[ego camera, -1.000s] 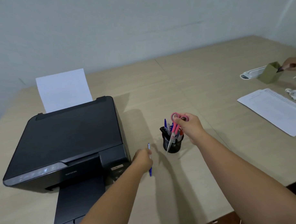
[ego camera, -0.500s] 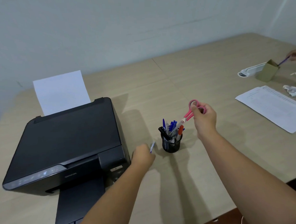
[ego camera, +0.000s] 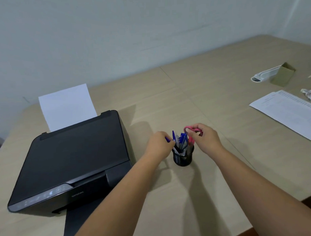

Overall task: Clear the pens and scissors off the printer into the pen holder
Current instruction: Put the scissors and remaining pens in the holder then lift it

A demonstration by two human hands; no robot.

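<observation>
A black mesh pen holder (ego camera: pixel 182 158) stands on the table right of the black printer (ego camera: pixel 73 159); several blue pens stick out of it. My right hand (ego camera: pixel 205 140) grips the pink handles of the scissors (ego camera: pixel 191 134), whose blades point down into the holder. My left hand (ego camera: pixel 159 144) holds a blue pen (ego camera: pixel 168 139) at the holder's left rim, its tip toward the cup. The printer's lid is bare.
White paper (ego camera: pixel 67 106) stands in the printer's rear feed. Its output tray (ego camera: pixel 80 221) juts toward me. At the far right lie a printed sheet (ego camera: pixel 288 113), a small cardboard box (ego camera: pixel 283 76), a white object (ego camera: pixel 265 74) and crumpled paper (ego camera: pixel 309 95).
My right hand brought the scissors back from up-right down into the holder. My left hand moved the blue pen right and up to the holder's rim. Another person's hand at far right is gone.
</observation>
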